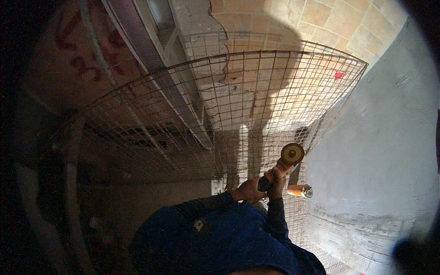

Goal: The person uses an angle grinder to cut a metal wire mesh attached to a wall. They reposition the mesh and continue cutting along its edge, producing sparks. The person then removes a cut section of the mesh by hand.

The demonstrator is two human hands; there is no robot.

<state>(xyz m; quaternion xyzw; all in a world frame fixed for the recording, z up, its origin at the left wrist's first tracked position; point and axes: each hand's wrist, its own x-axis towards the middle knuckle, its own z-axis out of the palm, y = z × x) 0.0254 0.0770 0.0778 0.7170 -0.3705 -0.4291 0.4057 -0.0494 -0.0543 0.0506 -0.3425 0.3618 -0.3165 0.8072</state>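
Note:
Both my hands are closed on an angle grinder, whose round disc points up and away from me. My left hand wraps the rear of its dark body. Further forward, my right hand grips it close behind the head. Beyond the tool stands a large wire mesh sheet, bowed into a wide curve. In this view the disc overlaps the mesh; whether they touch I cannot tell. Just right of my right hand is an orange and white cylinder, its kind unclear.
A grey plastered wall rises at the right. Behind the mesh are a tiled surface and a long metal frame. A pale pipe or hose runs down on the left, near red markings. The lower left is very dark.

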